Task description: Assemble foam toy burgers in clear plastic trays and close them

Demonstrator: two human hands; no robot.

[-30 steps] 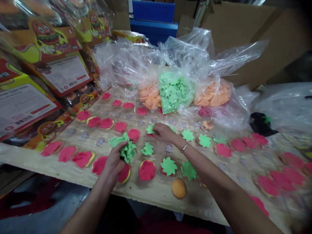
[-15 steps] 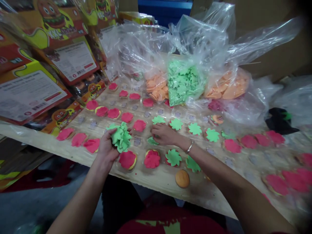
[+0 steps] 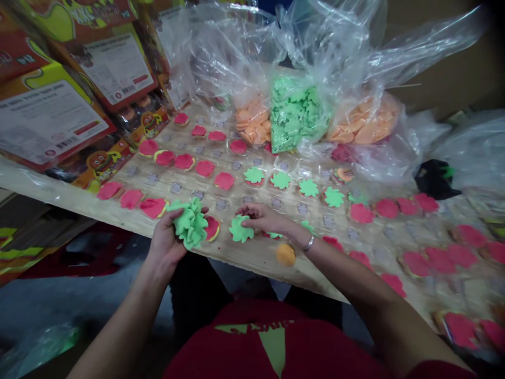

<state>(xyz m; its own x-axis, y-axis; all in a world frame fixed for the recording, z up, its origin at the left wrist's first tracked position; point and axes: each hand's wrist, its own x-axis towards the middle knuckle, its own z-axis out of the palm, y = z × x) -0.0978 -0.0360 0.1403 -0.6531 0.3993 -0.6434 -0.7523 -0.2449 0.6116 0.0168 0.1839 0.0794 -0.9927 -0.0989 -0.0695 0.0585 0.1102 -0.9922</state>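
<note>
My left hand (image 3: 169,237) is closed around a bunch of green lettuce-shaped pieces (image 3: 191,223), held above the front of the table. My right hand (image 3: 262,217) pinches the upper right edge of a single green lettuce-shaped piece (image 3: 240,229), low over the front row. Whatever lies under that piece is hidden. Between the hands, a red flower-shaped piece (image 3: 213,228) on a yellow layer shows partly behind the bunch. Behind my right hand, a row of green pieces (image 3: 280,180) lies on red ones in clear plastic trays. My right forearm partly covers other front-row pieces.
An orange-brown bun-like disc (image 3: 285,255) lies near the table's front edge. Clear bags with green pieces (image 3: 298,116) and orange pieces (image 3: 365,123) stand at the back. Printed burger boxes (image 3: 114,63) are stacked at left. More red pieces (image 3: 418,263) spread across the right.
My right hand has come nearer from the second row to the front row, now with a green piece over where a red one showed. The left still holds its bunch. The view has tilted down.
</note>
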